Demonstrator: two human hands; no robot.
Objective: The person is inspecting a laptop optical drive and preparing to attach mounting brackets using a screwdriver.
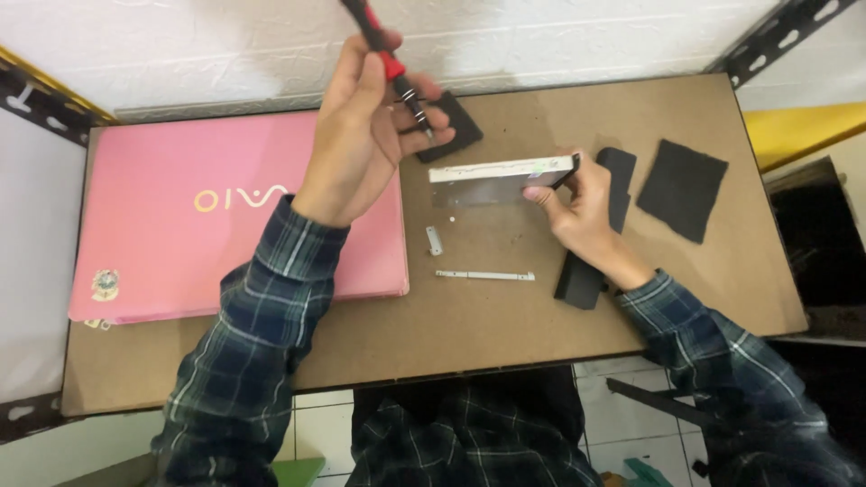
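My left hand (pixel 361 122) grips a red-and-black screwdriver (pixel 390 63), its tip pointing down toward a flat silver drive unit (pixel 492 178). My right hand (pixel 577 203) holds that silver unit on its edge by the right end, just above the brown table (pixel 505 316). A thin silver bracket strip (pixel 485 275) and a small silver metal piece (pixel 434 240) lie on the table below the unit. A closed pink laptop (pixel 198 225) lies at the left, partly under my left forearm.
Black flat covers lie around: one (pixel 681 188) at the right, a long one (pixel 613 189) partly behind my right hand, another (pixel 456 126) under the screwdriver tip. Metal shelf posts stand at the back corners. A white brick wall is behind.
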